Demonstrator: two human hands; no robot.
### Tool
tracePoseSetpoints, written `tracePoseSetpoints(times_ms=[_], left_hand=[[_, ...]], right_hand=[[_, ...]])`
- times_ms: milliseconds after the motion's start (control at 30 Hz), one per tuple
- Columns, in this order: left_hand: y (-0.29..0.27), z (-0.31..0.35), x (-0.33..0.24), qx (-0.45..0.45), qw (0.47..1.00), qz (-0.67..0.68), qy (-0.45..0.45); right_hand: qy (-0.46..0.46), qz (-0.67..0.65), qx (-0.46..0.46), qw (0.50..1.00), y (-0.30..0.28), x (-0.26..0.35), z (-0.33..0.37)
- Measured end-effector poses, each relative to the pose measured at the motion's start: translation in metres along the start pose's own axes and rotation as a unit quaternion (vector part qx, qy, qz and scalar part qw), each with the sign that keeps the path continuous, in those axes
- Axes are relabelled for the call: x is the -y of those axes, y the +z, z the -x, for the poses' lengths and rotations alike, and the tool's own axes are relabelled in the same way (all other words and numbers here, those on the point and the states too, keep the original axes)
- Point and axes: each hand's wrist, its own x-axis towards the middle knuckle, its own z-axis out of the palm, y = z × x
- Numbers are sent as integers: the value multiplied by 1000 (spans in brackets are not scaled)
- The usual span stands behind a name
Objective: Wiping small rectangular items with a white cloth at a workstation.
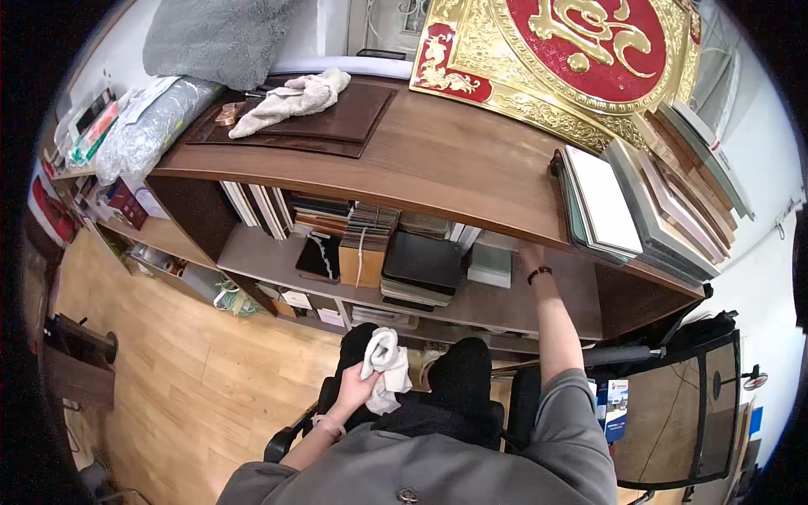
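My left hand (358, 389) is closed around a crumpled white cloth (386, 358), held over my lap. My right hand (529, 256) reaches into the shelf unit (404, 181), under its top board; its fingers are hidden there, so their grip does not show. Just left of that hand lies a pale stack of flat pieces (490, 266). Further left on the same shelf are a pile of dark flat panels (421, 263), a tied bundle of brown sample boards (364, 252) and a black glossy piece (319, 257).
On top of the unit, a second cloth (295, 103) rests on a dark brown mat (358, 126). A gold and red carved panel (539, 59) leans at the back. Upright boards (602, 202) stand at the right end. A mesh-backed chair (656, 412) is close on my right.
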Motion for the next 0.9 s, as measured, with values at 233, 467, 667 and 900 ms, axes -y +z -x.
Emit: tracePoseSetpoints(times_ms=[233, 467, 667, 900], left_hand=[[-3, 1, 3, -36, 999, 11, 15], [-2, -2, -6, -34, 999, -28, 21], [-3, 0, -3, -41, 999, 4, 13], [3, -6, 1, -42, 998, 29, 21]], right_hand=[[151, 27, 98, 983, 2, 44, -3], [48, 109, 67, 991, 8, 63, 26], [-44, 174, 50, 982, 18, 60, 38], [-41, 68, -15, 997, 37, 21, 23]])
